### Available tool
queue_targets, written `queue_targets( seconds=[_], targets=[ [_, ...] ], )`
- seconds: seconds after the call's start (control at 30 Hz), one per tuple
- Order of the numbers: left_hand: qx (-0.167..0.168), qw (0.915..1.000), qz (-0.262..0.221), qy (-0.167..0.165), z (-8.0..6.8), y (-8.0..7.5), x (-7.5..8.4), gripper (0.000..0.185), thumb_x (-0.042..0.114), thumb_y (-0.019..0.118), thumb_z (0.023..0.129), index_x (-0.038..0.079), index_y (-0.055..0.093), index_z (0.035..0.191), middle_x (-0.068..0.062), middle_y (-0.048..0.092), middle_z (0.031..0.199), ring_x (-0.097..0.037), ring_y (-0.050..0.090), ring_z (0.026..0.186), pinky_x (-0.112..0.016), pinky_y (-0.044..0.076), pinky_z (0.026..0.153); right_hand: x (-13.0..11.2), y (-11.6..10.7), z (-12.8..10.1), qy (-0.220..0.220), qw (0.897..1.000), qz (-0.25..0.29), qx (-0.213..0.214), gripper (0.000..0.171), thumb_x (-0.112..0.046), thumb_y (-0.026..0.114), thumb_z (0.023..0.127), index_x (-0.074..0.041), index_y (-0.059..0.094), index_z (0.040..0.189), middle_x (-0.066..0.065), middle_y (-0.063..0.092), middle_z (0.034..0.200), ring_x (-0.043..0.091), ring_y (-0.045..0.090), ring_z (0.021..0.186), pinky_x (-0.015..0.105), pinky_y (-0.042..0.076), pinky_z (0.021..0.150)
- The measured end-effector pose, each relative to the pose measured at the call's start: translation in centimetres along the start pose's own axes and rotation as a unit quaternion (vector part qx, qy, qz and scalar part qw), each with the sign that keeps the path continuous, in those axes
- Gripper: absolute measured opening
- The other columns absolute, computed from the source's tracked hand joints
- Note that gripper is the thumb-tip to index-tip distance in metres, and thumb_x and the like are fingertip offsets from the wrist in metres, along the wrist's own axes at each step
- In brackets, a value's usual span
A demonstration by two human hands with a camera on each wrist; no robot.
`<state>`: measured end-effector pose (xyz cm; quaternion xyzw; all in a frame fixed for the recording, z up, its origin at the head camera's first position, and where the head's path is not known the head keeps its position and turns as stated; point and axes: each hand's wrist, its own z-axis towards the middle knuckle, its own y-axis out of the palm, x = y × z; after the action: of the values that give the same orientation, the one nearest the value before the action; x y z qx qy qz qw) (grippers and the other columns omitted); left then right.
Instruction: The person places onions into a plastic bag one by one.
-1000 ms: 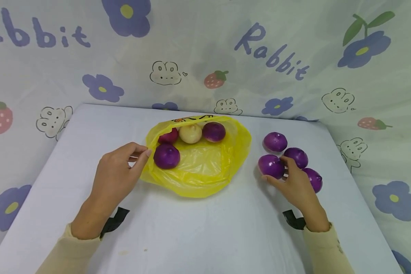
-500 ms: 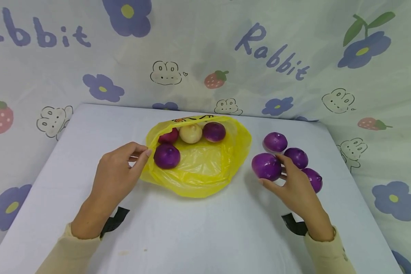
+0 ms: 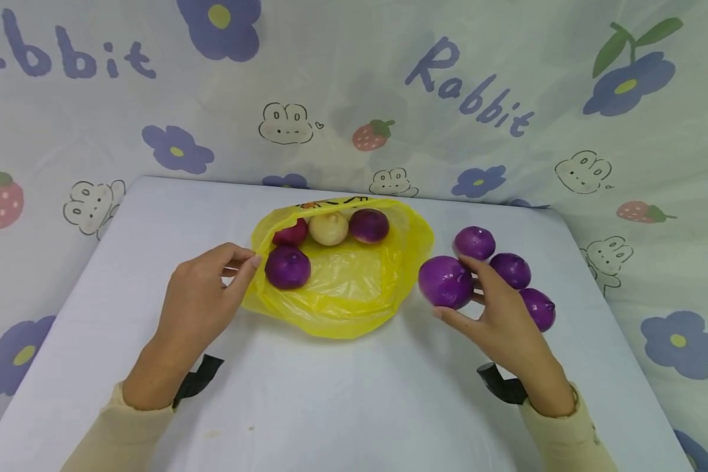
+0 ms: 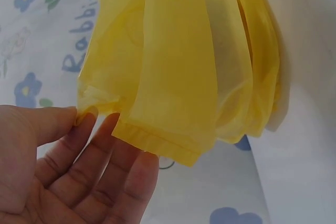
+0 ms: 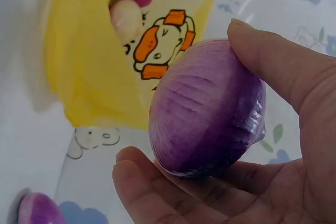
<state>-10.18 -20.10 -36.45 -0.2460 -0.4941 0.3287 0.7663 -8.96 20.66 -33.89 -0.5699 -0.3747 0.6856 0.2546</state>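
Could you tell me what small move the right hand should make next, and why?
Probably carry the onion leftward over the bag mouth. The right hand grips it clear of the table, and the left hand pinches the rim open, four onions inside.

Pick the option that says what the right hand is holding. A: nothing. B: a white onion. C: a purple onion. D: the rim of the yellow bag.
C: the right hand grips a purple onion between thumb and fingers, lifted beside the yellow bag, while the left hand pinches the bag's rim.
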Motion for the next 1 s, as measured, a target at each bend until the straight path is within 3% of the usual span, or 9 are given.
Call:
queue_targets(
  seconds=[0.4, 1.0],
  targets=[
    [-0.001, 1.0, 0.0, 0.005, 0.1, 0.0, 0.0, 0.012, 0.012, 0.075, 0.098, 0.003, 0.074, 0.105, -0.011, 0.077, 0.095, -0.032, 0.075, 0.088, -0.052, 0.063, 0.07, -2.3, 0.3, 1.2, -0.039, 0.999, 0.012, -0.024, 0.087, -0.039, 0.091, 0.083, -0.009, 0.046, 0.152, 0.01, 0.056, 0.145, 0.029, 0.06, 0.127, 0.049, 0.057, 0.099],
    [-0.002, 1.0, 0.001, 0.002, 0.0, 0.0, 0.0, 0.012, 0.013, 0.075, 0.099, 0.003, 0.074, 0.106, -0.011, 0.077, 0.096, -0.031, 0.075, 0.088, -0.052, 0.063, 0.069, -5.1, 3.0, 3.2, -0.111, 0.991, 0.03, -0.069, 0.087, -0.031, 0.09, 0.085, -0.013, 0.044, 0.156, 0.004, 0.055, 0.144, 0.019, 0.058, 0.127, 0.039, 0.057, 0.101]
  ],
)
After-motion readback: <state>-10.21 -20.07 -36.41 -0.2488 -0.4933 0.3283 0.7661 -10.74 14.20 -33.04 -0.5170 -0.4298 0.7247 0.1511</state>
